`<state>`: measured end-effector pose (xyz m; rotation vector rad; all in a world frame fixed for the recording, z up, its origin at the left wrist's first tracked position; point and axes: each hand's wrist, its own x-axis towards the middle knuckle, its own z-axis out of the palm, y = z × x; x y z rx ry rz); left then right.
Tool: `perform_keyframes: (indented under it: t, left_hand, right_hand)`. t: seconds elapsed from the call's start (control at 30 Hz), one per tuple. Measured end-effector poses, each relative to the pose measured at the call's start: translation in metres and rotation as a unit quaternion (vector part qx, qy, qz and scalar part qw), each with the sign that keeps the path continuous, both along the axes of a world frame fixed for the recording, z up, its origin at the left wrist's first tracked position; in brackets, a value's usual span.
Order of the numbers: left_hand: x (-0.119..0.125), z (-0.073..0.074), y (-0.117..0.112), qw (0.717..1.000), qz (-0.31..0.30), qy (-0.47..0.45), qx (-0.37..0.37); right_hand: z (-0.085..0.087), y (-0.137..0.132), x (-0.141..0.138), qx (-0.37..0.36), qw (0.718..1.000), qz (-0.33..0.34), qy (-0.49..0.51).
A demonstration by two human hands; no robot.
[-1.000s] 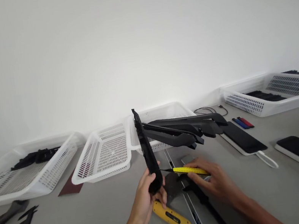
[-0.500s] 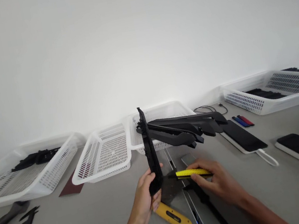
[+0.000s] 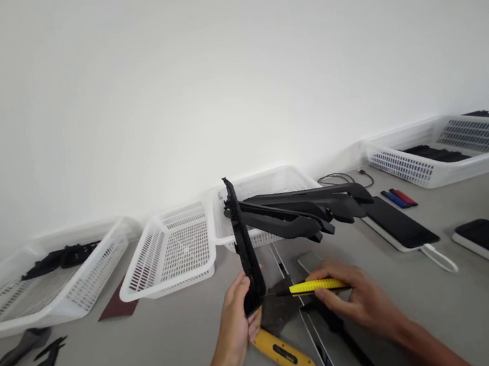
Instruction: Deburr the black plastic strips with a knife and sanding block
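Low in the middle of the frame, the left hand (image 3: 240, 319) is closed round the bottom end of a long black plastic strip (image 3: 242, 240), holding it nearly upright over the grey table (image 3: 162, 361). The right hand (image 3: 364, 300) pinches a slim yellow knife (image 3: 317, 286), its tip touching the strip's lower edge just beside the left fingers. Trimming here, I'd say, wants a shallow blade, light strokes away from those fingers, and a firm brace. A fatter yellow tool (image 3: 285, 357) lies just below the left hand. More black strips (image 3: 305, 207) rest across a white basket (image 3: 253, 179) behind.

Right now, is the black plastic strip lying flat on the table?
No, the left hand holds the black plastic strip upright by its lower end.
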<state>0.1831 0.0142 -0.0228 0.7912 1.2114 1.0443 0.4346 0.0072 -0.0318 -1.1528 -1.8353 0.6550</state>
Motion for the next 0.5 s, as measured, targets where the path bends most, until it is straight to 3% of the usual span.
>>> perform_keyframes:
  t: [0.1, 0.5]
  left_hand:
    - [0.0003, -0.0001, -0.0014, 0.999, 0.04, 0.008, -0.018]
    - [-0.0033, -0.0096, 0.0005, 0.999, 0.03, -0.013, 0.001]
  right_hand:
    - [-0.0023, -0.0011, -0.0018, 0.006, 1.0, -0.001, -0.001]
    - [-0.0042, 0.0012, -0.0031, -0.022, 1.0, 0.01, -0.014]
